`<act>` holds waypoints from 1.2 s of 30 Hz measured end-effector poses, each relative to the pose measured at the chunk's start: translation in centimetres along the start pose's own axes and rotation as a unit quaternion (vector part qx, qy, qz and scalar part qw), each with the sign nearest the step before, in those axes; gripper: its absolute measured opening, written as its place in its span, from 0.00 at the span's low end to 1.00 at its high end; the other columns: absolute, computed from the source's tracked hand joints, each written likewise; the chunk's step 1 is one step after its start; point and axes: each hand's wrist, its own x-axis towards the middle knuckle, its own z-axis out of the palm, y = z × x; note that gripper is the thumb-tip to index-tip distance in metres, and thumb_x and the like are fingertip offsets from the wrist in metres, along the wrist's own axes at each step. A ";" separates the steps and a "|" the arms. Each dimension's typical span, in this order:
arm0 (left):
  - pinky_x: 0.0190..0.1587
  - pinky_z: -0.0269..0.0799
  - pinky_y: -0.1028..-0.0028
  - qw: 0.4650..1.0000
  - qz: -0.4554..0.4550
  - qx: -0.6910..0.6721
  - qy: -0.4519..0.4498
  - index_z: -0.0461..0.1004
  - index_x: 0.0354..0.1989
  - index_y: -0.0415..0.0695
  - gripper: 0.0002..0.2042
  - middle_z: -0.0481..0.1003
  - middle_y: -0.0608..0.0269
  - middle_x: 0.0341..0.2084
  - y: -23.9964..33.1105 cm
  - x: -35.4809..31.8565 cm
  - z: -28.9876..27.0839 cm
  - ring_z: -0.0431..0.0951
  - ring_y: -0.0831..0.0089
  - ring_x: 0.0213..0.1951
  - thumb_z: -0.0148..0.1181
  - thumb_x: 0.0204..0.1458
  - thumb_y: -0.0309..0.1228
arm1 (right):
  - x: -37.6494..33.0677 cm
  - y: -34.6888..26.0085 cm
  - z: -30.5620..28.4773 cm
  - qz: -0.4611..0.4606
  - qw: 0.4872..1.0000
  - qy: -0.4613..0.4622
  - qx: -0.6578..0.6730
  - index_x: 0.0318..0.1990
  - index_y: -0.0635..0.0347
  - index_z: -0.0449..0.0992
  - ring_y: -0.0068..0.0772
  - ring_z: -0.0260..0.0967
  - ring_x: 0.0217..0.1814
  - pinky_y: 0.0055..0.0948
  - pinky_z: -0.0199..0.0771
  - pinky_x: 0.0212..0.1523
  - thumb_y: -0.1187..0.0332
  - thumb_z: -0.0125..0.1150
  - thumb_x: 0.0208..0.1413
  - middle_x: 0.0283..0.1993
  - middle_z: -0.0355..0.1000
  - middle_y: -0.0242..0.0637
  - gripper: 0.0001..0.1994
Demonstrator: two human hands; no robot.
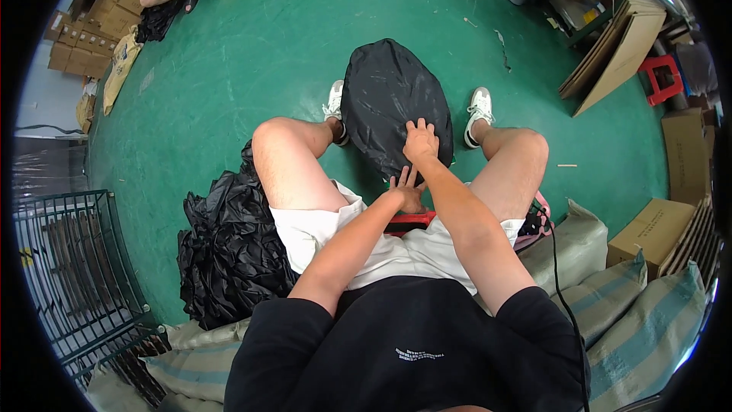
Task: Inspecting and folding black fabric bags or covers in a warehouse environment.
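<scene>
- The oval black cover [389, 95] lay ahead of both hands, between the person's white shoes [479, 109], above the green floor [274, 46]; whether it touched the floor was unclear.
- The right hand [421, 142] rested on the cover's near right part, fingers parted and somewhat bent; whether it pinched the fabric, I could not tell.
- The left hand [409, 194] was at the cover's near end, closer to the body than the right, fingers spread and pointing forward; I could not tell whether it had hold of any fabric.
- Most of the cover stretched away beyond the fingertips, mainly forward and to the left of the right hand.
- A crumpled black heap [225, 252] lay beside the left thigh, well apart from both hands.
</scene>
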 end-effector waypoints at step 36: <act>0.67 0.52 0.53 0.733 -0.475 -0.448 0.190 0.62 0.66 0.58 0.35 0.46 0.50 0.71 -26.5 -7.4 25.0 0.50 0.51 0.70 0.63 0.45 0.48 | 1.1 3.3 3.2 0.026 0.997 -0.059 -0.032 0.39 0.62 0.81 0.58 0.73 0.51 0.47 0.71 0.55 0.56 0.50 0.52 0.45 0.75 0.57 0.20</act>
